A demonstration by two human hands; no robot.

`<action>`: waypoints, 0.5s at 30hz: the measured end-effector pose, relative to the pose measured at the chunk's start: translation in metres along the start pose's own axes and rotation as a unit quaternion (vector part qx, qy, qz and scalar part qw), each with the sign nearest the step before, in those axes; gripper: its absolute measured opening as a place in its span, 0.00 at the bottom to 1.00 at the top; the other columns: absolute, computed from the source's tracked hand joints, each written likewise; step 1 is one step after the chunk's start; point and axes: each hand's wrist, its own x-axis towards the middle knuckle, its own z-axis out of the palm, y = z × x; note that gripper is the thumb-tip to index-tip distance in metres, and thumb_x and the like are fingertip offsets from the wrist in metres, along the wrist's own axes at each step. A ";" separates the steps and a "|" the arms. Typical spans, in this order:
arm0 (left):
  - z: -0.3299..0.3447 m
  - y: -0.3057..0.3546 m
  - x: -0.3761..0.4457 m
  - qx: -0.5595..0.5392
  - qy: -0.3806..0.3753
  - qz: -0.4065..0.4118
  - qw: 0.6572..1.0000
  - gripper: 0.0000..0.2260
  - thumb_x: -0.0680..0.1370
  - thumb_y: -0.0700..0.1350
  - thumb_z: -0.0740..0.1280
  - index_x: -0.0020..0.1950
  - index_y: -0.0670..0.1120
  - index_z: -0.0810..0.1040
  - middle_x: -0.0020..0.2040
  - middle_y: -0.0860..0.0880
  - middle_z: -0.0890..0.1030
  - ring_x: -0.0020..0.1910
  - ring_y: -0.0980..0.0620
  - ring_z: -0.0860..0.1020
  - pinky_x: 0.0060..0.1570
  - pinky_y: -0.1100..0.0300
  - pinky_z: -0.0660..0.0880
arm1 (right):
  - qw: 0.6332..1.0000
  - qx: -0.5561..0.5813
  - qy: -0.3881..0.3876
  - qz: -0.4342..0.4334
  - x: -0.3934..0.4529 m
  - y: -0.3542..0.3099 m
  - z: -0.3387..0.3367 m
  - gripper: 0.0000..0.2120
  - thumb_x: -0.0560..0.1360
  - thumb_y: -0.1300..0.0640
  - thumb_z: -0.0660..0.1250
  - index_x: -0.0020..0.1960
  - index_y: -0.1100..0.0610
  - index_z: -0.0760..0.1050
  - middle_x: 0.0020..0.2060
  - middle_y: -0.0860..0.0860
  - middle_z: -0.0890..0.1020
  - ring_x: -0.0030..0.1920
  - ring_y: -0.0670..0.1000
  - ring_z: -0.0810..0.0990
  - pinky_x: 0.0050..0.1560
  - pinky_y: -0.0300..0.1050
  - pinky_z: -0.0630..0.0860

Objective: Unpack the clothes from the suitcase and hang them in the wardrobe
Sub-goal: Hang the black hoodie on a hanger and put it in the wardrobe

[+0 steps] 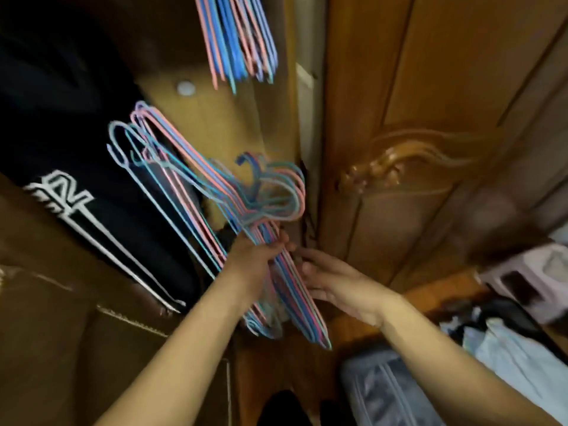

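At the open wardrobe (215, 124), just beside its carved wooden door (430, 149), the left hand (255, 256) is gripping a thick bundle of pink & blue wire hangers (233, 195), fingers curled round the necks just below the tangled hooks. The right hand (332, 281) is lying against the bundle's lower side, fingers mostly straight & loose, touching rather than pinching; frame is blurred, so exact fingertip contact is hard to tell.

Step in hand, as I'm judging it: separating one hanger from the bunch before fetching a garment. To do it well: keep the left grip firm at the necks, work w/ the right fingertips at the outermost wire, slide it down & out so its hook is clearing the others instead of dragging the whole tangle.

More hangers (239, 41) are hanging up top, well apart from the held bunch. A black garment w/ white print (76, 179) is hanging at left. Suitcase (384, 392) is sitting low right, near the door; clothes (516, 361) are lying beside it, not yet hung.
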 end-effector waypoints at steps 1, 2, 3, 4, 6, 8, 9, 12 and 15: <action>0.010 -0.020 -0.014 0.022 -0.014 -0.004 1.000 0.11 0.77 0.26 0.62 0.46 0.41 0.76 0.36 0.48 0.82 0.38 0.50 0.82 0.40 0.57 0.80 | 1.000 -0.002 0.016 -0.014 -0.014 0.013 0.000 0.31 0.75 0.49 0.71 0.75 0.54 0.65 0.66 0.52 0.79 0.67 0.51 0.77 0.69 0.49 0.72; 0.020 -0.035 -0.031 0.036 -0.033 -0.013 0.999 0.11 0.77 0.26 0.63 0.46 0.41 0.77 0.37 0.48 0.83 0.41 0.48 0.82 0.43 0.56 0.80 | 0.999 -0.009 0.026 -0.027 -0.028 0.022 0.002 0.30 0.74 0.48 0.71 0.74 0.52 0.67 0.66 0.50 0.79 0.68 0.50 0.75 0.69 0.47 0.71; 0.028 -0.049 -0.045 0.030 -0.064 -0.027 0.997 0.11 0.77 0.26 0.63 0.47 0.41 0.78 0.38 0.48 0.84 0.43 0.48 0.82 0.44 0.56 0.79 | 0.998 -0.025 0.042 -0.035 -0.042 0.031 0.002 0.30 0.73 0.47 0.73 0.72 0.50 0.70 0.64 0.48 0.80 0.68 0.48 0.75 0.69 0.46 0.71; 0.036 -0.062 -0.058 0.026 -0.098 -0.049 0.994 0.12 0.77 0.26 0.62 0.46 0.42 0.77 0.37 0.50 0.84 0.43 0.51 0.82 0.44 0.61 0.79 | 0.996 -0.043 0.070 -0.042 -0.056 0.041 0.001 0.29 0.71 0.45 0.74 0.70 0.48 0.71 0.62 0.46 0.81 0.66 0.46 0.76 0.69 0.45 0.71; 0.056 -0.081 -0.080 0.031 -0.179 -0.145 0.973 0.16 0.77 0.26 0.62 0.43 0.48 0.74 0.34 0.59 0.81 0.37 0.66 0.81 0.40 0.74 0.74 | 0.985 -0.090 0.138 -0.048 -0.087 0.061 -0.007 0.33 0.68 0.44 0.77 0.71 0.47 0.70 0.59 0.46 0.80 0.62 0.44 0.76 0.70 0.44 0.69; 0.067 -0.109 -0.099 0.030 -0.235 -0.159 0.958 0.12 0.72 0.29 0.66 0.45 0.46 0.76 0.37 0.54 0.83 0.38 0.63 0.82 0.39 0.73 0.76 | 0.972 -0.137 0.190 -0.036 -0.119 0.081 -0.012 0.44 0.67 0.44 0.77 0.77 0.52 0.62 0.65 0.48 0.75 0.66 0.43 0.74 0.73 0.41 0.66; 0.072 -0.128 -0.108 -0.001 -0.250 -0.172 0.953 0.10 0.70 0.30 0.67 0.48 0.42 0.78 0.40 0.49 0.85 0.42 0.55 0.84 0.41 0.67 0.79 | 0.967 -0.143 0.210 -0.033 -0.135 0.092 -0.012 0.46 0.68 0.45 0.76 0.79 0.55 0.58 0.69 0.49 0.73 0.68 0.43 0.72 0.73 0.40 0.65; 0.094 -0.187 -0.150 -0.012 -0.279 -0.216 0.936 0.12 0.73 0.35 0.66 0.54 0.44 0.80 0.48 0.49 0.86 0.56 0.47 0.83 0.53 0.60 0.79 | 0.945 -0.117 0.298 -0.073 -0.182 0.124 -0.006 0.41 0.72 0.56 0.77 0.78 0.58 0.60 0.70 0.52 0.74 0.69 0.45 0.73 0.72 0.40 0.68; 0.116 -0.233 -0.214 0.070 -0.358 -0.241 0.899 0.19 0.67 0.31 0.65 0.58 0.37 0.80 0.47 0.42 0.86 0.53 0.41 0.84 0.49 0.55 0.80 | 0.881 -0.058 0.452 -0.127 -0.247 0.146 0.002 0.34 0.70 0.59 0.76 0.72 0.58 0.67 0.64 0.51 0.79 0.62 0.42 0.76 0.68 0.38 0.70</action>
